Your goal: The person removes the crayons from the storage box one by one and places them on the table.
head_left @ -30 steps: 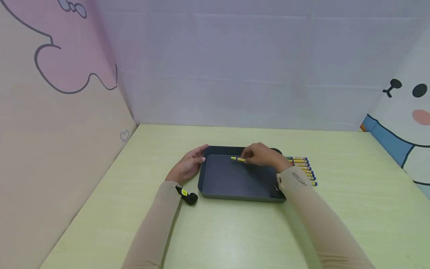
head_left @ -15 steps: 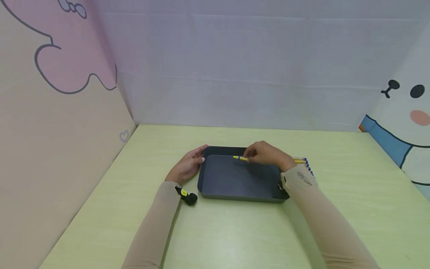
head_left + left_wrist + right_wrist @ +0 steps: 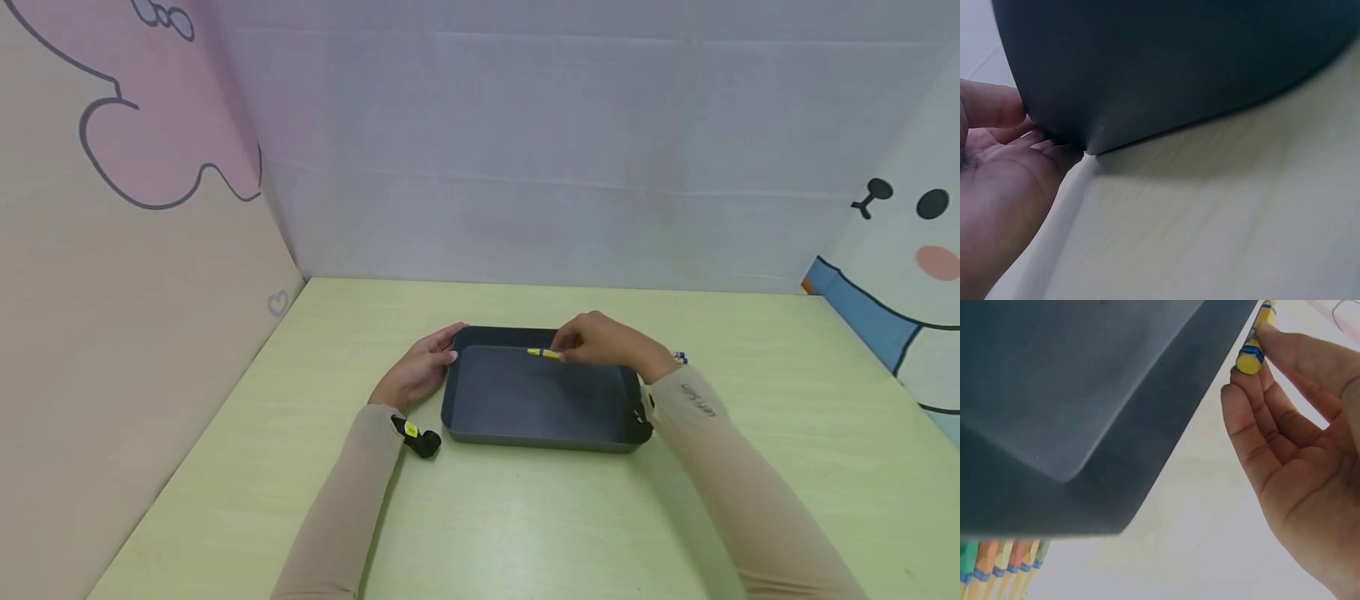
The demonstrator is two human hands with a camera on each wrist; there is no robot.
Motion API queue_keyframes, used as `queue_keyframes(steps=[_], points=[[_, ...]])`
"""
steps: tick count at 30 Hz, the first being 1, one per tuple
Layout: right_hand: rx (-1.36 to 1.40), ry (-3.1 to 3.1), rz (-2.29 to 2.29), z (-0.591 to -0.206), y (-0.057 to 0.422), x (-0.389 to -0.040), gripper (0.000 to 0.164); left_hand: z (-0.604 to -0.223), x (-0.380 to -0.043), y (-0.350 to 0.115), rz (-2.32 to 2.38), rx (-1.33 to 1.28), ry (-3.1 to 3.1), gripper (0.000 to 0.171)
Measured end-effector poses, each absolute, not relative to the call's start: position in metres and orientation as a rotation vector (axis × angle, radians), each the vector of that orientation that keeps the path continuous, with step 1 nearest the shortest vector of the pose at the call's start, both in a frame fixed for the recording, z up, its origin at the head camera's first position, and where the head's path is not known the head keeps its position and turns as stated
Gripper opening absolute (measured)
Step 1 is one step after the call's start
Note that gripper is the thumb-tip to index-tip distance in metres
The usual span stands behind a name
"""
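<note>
A dark grey rectangular tray (image 3: 525, 400) lies on the table. My left hand (image 3: 420, 371) holds its left edge near the far corner; in the left wrist view the thumb and fingers grip the tray wall (image 3: 1147, 94). Over the far part of the tray, my right hand (image 3: 600, 342) pinches a yellow crayon (image 3: 535, 352) with blue bands, its tip pointing left. The right wrist view shows the crayon (image 3: 1251, 357) between thumb and fingertips, its flat yellow end exposed. Part of the tray's right side is hidden behind the right hand and sleeve.
Several crayons lie in a row right of the tray; in the head view only a few blue-banded ends (image 3: 680, 358) show past the right sleeve. The right wrist view shows crayons (image 3: 1004, 562) in green, orange, yellow and red. A white backdrop (image 3: 487, 158) stands behind the table.
My right hand, still pinching the yellow crayon, has shifted a little to the right above the tray. Its sleeve now covers more of the crayon row. The left hand has stayed put.
</note>
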State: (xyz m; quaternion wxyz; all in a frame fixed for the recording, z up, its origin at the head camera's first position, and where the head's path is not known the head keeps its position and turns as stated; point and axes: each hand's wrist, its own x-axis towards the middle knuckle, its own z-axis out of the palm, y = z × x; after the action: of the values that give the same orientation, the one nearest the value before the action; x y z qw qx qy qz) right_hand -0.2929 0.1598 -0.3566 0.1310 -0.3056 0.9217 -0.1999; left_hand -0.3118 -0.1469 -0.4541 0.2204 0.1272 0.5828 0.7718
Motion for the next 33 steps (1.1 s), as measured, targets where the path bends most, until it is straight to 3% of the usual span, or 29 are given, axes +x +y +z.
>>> queue_keyframes(steps=[33], points=[[-0.791, 2.712, -0.554, -0.344, 0.220, -0.267, 0.021, -0.453, -0.312, -0.146, 2.127, 0.343, 1.608, 0.064]])
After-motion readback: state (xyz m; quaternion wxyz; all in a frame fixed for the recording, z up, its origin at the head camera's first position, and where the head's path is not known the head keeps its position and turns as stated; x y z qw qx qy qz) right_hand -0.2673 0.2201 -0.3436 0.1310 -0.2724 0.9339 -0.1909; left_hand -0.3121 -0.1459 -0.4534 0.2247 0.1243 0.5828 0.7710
